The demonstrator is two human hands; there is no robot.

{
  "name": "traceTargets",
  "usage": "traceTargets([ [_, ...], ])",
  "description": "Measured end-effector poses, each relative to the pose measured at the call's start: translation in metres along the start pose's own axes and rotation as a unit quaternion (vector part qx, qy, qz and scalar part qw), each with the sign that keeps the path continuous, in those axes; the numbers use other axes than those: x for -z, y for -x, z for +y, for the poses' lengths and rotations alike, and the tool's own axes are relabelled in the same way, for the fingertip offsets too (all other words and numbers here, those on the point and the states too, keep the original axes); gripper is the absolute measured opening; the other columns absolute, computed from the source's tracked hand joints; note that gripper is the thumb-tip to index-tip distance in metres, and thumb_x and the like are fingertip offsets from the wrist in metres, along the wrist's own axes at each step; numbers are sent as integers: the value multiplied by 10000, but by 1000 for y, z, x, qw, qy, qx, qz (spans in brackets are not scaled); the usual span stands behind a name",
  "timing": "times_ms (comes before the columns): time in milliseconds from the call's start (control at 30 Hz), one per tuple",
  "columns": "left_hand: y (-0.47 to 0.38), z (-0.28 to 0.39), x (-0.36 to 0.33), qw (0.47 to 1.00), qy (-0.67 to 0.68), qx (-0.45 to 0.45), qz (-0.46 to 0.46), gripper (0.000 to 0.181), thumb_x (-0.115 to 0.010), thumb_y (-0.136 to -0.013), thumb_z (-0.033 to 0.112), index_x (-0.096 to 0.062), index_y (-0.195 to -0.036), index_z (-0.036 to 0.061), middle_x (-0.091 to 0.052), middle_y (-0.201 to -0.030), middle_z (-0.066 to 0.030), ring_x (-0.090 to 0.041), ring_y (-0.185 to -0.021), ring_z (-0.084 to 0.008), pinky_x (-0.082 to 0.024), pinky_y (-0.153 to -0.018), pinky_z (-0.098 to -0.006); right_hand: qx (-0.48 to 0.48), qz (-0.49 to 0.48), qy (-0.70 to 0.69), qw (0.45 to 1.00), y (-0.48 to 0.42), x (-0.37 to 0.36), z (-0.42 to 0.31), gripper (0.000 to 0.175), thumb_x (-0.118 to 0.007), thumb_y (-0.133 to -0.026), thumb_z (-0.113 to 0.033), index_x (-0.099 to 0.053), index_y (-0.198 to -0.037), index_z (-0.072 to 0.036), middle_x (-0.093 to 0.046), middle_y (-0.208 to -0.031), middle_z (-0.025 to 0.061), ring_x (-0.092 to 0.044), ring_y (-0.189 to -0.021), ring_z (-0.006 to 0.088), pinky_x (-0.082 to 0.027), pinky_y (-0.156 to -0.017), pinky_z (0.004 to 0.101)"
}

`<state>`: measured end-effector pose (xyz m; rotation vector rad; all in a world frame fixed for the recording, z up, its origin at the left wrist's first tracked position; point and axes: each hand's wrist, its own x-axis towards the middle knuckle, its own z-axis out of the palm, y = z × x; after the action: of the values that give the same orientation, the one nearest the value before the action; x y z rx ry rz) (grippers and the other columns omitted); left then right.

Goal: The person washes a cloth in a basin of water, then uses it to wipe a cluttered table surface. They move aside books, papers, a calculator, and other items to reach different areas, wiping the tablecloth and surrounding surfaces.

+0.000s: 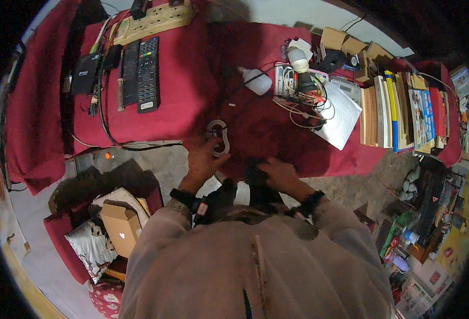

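My left hand is at the front edge of a red cloth-covered table. Its thumb and fingers are around the lower end of a pale grey oval loop, which has a dark part inside; its exact kind is unclear. To the right, my right hand is held lower, over the table's front edge. Its fingertips meet a dark, blurred thing, and whether they grip it cannot be made out. Beyond both hands lies a white light bulb, with a small white piece nearer to me.
A remote control, black box and power strip sit back left, with cables. Another bulb, coiled wires, a silvery sheet and a book row stand right. A chair holds a cardboard box.
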<state>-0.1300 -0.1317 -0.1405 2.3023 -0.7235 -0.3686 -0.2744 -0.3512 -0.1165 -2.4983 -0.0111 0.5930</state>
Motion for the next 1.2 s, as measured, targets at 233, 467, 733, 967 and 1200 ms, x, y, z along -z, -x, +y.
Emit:
traceTargets([
  [233, -1, 7, -1, 989, -116, -75, 59, 430, -777, -608, 291, -608, -970, 131, -518, -991, -128, -485, -968, -332, -432, -789, -422, -109, 234, -66, 964, 31, 38, 48, 444, -650, -734, -144, -522, -1155, -87, -537, -1035, 176, -535, -1008, 363, -452, -839, 453],
  [467, 3, 7, -3, 993, -93, -55, 51, 459, -772, -613, 313, -605, -988, 109, -549, -948, -119, -501, -950, -336, -428, -809, -433, -110, 342, -13, 933, -102, 8, 15, 506, -641, -763, -220, -475, -1204, -35, -534, -1109, 212, -543, -980, 400, -474, -784, 489],
  [733, -1, 2, -5, 996, -73, -24, 44, 450, -754, -650, 375, -639, -1029, 160, -550, -1156, -141, -464, -1093, -335, -233, -985, -492, 11, 251, -85, 964, -111, 24, 18, 420, -622, -787, -250, -539, -1151, -57, -589, -1076, 185, -547, -1009, 384, -478, -809, 471],
  [967, -4, 7, -11, 994, -92, -26, 47, 477, -749, -635, 366, -624, -1033, 134, -578, -1092, -153, -492, -1061, -354, -356, -935, -466, -28, 237, -15, 971, -154, 21, -4, 412, -606, -792, -289, -542, -1118, -45, -559, -1052, 206, -543, -978, 384, -460, -813, 462],
  [1200, 0, -14, -34, 980, -177, -68, 64, 485, -739, -652, 355, -638, -1077, 144, -541, -1228, -136, -461, -1172, -339, -291, -1016, -484, -55, 159, -57, 984, -51, 13, 6, 395, -608, -763, -197, -523, -1129, -74, -516, -1035, 163, -541, -949, 361, -472, -757, 457],
])
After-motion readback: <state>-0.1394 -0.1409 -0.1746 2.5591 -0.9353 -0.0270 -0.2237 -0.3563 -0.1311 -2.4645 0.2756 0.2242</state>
